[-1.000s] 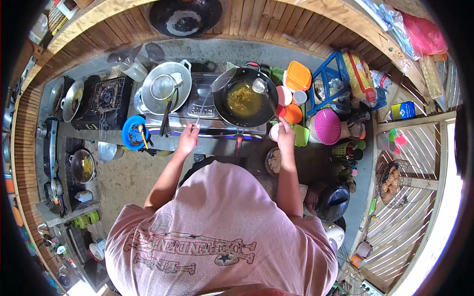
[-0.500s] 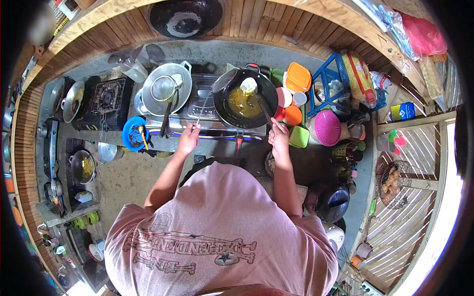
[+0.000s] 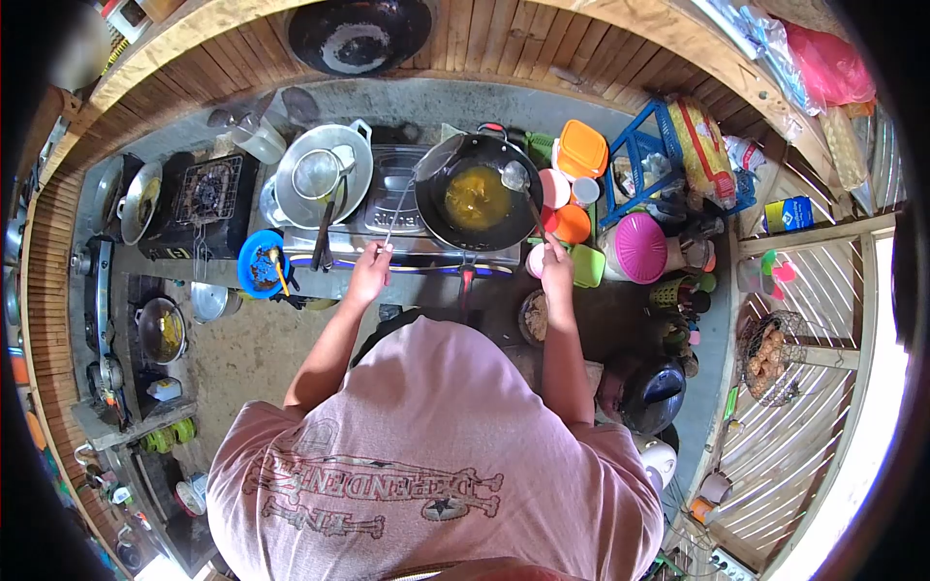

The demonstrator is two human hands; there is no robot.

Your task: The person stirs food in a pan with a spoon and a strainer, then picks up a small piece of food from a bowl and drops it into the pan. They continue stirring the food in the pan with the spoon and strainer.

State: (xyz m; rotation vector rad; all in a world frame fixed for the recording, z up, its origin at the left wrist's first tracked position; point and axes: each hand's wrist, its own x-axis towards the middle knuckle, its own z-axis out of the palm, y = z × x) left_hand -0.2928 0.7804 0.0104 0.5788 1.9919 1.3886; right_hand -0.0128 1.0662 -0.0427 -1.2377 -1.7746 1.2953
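Observation:
Before me on the stove (image 3: 395, 189) sits a black wok (image 3: 436, 221) holding yellow oil with something frying (image 3: 477, 198) in it. My left hand (image 3: 370, 274) is closed around the thin handle of a wire strainer (image 3: 439, 158), whose mesh head rests at the wok's left rim. In my right hand (image 3: 556, 266) is the handle of a metal ladle (image 3: 514, 176). Its bowl is at the right inner wall of the wok, above the oil. Left of the wok stands a metal pan (image 3: 360, 184), with a round sieve (image 3: 318, 174) lying across it.
Plastic tubs with an orange lid (image 3: 583, 148) crowd the wok's right side, near a blue rack (image 3: 635, 179) and a pink lid (image 3: 640, 248). A blue bowl (image 3: 254, 281) with a spoon sits at left. Below my right wrist is a bowl of food (image 3: 535, 318).
My right hand has moved slightly to the right. The ladle's bowl has shifted from the wok's middle to its right side. My left hand and the strainer stay almost still.

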